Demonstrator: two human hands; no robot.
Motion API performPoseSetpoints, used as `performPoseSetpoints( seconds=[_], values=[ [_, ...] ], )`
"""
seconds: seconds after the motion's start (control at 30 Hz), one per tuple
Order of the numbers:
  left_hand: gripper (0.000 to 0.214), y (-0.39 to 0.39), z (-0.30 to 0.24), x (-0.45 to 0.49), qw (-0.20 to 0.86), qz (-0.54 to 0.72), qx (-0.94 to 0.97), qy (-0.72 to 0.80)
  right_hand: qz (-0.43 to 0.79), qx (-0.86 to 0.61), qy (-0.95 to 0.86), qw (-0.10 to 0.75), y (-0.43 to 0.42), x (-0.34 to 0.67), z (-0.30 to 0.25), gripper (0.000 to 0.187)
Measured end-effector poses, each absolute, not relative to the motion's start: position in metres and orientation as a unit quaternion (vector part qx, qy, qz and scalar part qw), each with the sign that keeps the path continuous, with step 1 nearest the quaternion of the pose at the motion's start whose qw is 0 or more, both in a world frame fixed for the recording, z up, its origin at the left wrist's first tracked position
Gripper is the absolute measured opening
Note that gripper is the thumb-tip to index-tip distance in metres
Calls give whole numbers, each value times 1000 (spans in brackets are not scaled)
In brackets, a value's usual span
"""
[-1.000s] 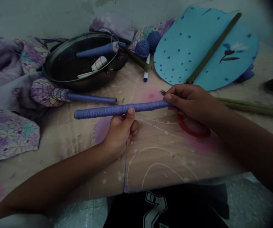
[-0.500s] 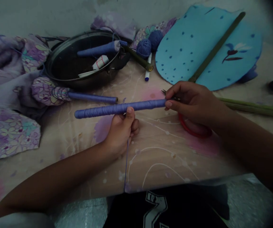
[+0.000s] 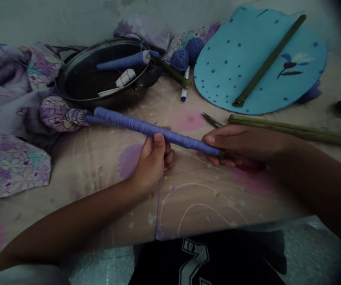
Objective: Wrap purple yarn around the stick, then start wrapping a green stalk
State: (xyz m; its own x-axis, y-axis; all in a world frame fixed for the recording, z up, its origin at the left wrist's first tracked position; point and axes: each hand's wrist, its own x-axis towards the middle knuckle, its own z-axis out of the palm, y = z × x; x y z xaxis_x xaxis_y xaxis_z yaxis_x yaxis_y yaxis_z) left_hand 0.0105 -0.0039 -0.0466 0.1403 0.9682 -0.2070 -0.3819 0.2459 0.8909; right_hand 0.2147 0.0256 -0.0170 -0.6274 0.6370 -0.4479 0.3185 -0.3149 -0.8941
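Note:
A stick wrapped in blue-purple yarn [image 3: 128, 122] slants across the middle of the view, its right end lower. My left hand [image 3: 155, 158] is closed round it near the middle, thumb on top. From that hand a strand of yarn [image 3: 158, 209] runs down over the table edge. My right hand [image 3: 232, 144] grips the stick's right end, where a short dark bit shows past the yarn. Under and behind the right hand lie scissors [image 3: 211, 119] with red handles, partly covered. A second yarn-wrapped stick [image 3: 94, 118], joined to gathered floral cloth [image 3: 59, 113], is partly hidden behind the held one.
A black pan [image 3: 78, 99] holds another wrapped stick and a white roll. Blue yarn balls [image 3: 180, 60], a marker [image 3: 184, 94] and a blue dotted sheet [image 3: 218, 71] with a green stick [image 3: 271, 59] lie behind. Green stalks [image 3: 307, 130] stretch to the right. Floral cloth [image 3: 16, 166] is heaped left.
The wrapped stick has tilted: its left end rose and its right end dropped. My right hand has moved down and turned with it, while my left hand stays nearly in place.

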Motion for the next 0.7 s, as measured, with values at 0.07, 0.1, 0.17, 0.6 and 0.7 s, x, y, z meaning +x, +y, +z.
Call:
performPoseSetpoints(
  seconds=[0.07, 0.1, 0.17, 0.6, 0.7],
  values=[
    [31, -4, -46, 11, 668, 500, 351, 425, 664, -433, -594, 137, 26, 214, -18, 30],
    [32, -4, -46, 11, 666, 500, 351, 428, 643, -448, -604, 146, 26, 213, -19, 27],
    [32, -4, -45, 11, 660, 502, 355, 431, 594, -470, -630, 168, 28, 212, -21, 23],
    [40, -3, -48, 12, 648, 503, 379, 428, 96, -431, -848, 292, 28, 205, -35, 17],
    [36, -3, -47, 13, 645, 508, 377, 428, 149, -441, -836, 290, 29, 205, -32, 17]
  ],
)
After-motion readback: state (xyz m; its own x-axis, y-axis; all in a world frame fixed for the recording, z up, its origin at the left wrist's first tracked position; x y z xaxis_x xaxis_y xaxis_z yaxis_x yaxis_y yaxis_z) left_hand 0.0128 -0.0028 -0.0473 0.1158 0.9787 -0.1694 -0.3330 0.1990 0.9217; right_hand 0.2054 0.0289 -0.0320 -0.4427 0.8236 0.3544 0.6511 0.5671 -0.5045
